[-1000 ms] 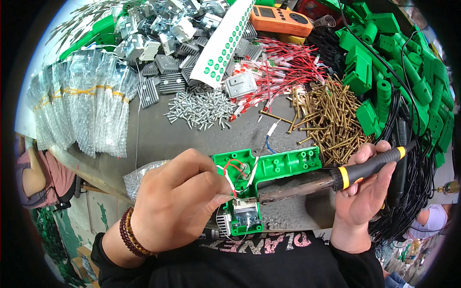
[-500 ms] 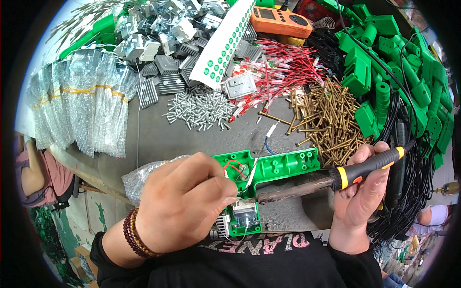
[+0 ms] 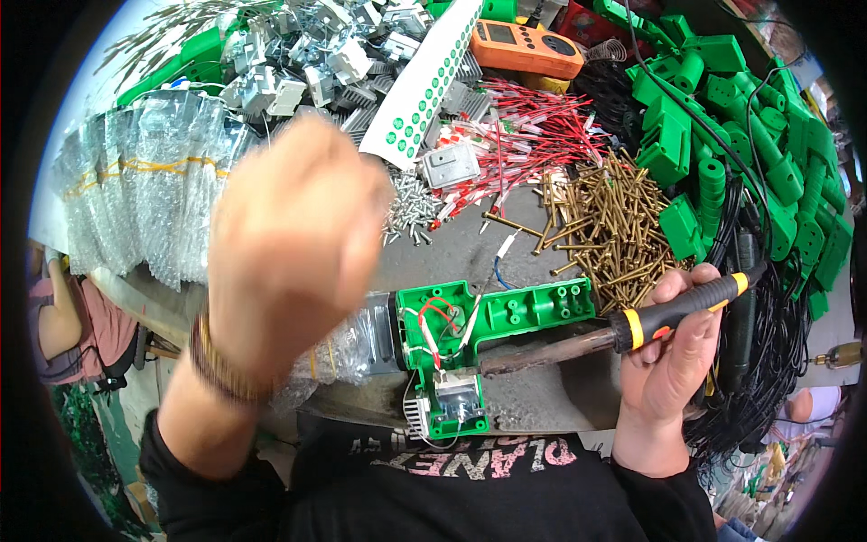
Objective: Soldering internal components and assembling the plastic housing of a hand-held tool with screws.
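My right hand (image 3: 664, 375) grips a soldering iron (image 3: 686, 314) by its black and yellow handle. The iron's dark shaft points left, its tip close to a metal-and-clear block (image 3: 457, 399) inside an open green plastic housing (image 3: 533, 307). Red wires (image 3: 421, 318) and a white-sleeved wire run within the housing, with a finned heat sink (image 3: 417, 418) at its lower left. My left hand (image 3: 293, 235) is raised over the bench, left of the housing. It is smeared by motion with its fingers turned away, so whether it holds anything is hidden.
Brass screws (image 3: 610, 221), silver screws (image 3: 414, 210) and red wires with white ends (image 3: 551, 122) lie behind the housing. An orange meter (image 3: 526, 47) stands at the back. Green housings (image 3: 768, 144) and black cables (image 3: 759, 388) crowd the right; bubble-wrap bags (image 3: 135, 190) lie left.
My left hand has lifted from the housing and moved up and left, uncovering the red wires and the housing's left end. The soldering iron has shifted only slightly.
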Demonstrator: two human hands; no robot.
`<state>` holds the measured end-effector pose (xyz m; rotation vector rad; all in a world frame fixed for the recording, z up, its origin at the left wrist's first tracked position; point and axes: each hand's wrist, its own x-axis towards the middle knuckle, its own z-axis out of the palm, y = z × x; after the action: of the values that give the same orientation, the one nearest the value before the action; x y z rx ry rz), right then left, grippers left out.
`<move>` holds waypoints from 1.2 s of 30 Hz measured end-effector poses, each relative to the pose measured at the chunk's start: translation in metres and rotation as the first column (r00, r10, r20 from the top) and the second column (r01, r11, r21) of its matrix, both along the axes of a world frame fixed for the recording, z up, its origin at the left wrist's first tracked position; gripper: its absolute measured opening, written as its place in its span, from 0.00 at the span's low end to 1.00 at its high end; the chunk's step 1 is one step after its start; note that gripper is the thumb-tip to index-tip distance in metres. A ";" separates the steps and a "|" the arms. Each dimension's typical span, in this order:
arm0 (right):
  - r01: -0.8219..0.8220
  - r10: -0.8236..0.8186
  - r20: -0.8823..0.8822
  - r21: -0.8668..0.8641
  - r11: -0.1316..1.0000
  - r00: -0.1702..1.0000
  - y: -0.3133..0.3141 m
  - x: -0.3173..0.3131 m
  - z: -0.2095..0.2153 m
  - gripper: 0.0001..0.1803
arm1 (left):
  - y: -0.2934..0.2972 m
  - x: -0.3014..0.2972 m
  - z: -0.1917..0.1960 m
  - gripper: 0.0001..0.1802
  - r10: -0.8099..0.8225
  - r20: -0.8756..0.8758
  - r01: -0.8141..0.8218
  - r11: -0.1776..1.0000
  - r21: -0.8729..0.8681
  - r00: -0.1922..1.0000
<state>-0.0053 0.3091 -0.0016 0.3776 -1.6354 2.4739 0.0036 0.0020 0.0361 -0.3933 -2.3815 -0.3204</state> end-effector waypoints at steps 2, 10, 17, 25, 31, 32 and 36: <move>-0.007 0.007 -0.018 0.000 1.000 1.000 0.000 -0.002 0.000 0.28 | -0.013 -0.030 0.000 0.03 0.112 0.165 -0.061 0.956 -0.286 0.980; -0.048 0.049 -0.030 0.012 0.999 0.998 -0.001 -0.004 0.000 0.27 | 0.048 -0.048 -0.013 0.14 -0.211 0.693 0.067 0.971 0.229 0.689; -0.052 0.052 -0.080 0.007 0.999 0.995 -0.001 -0.002 0.000 0.27 | 0.042 -0.036 -0.006 0.13 -0.579 0.738 -0.106 0.757 0.644 0.347; -0.030 0.030 -0.082 -0.001 1.000 0.996 -0.001 -0.001 -0.001 0.28 | 0.039 -0.019 0.011 0.10 -0.584 0.719 -0.112 0.742 0.661 0.377; -0.015 0.018 -0.082 0.043 0.999 0.996 -0.002 -0.002 -0.004 0.28 | 0.010 0.001 0.021 0.11 -0.727 0.592 -0.182 0.567 0.803 0.348; -0.022 0.025 -0.082 0.045 0.999 0.996 -0.002 -0.002 -0.004 0.28 | 0.008 0.007 0.023 0.12 -0.767 0.536 -0.228 0.485 0.844 0.353; -0.004 0.009 -0.088 0.046 0.999 0.996 -0.002 -0.001 -0.004 0.28 | 0.009 0.018 -0.002 0.10 -0.684 0.479 0.205 0.667 0.716 0.551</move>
<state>-0.0065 0.3073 -0.0053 0.4911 -1.6612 2.3913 0.0219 0.0110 0.0345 -0.7109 -2.6571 -1.7492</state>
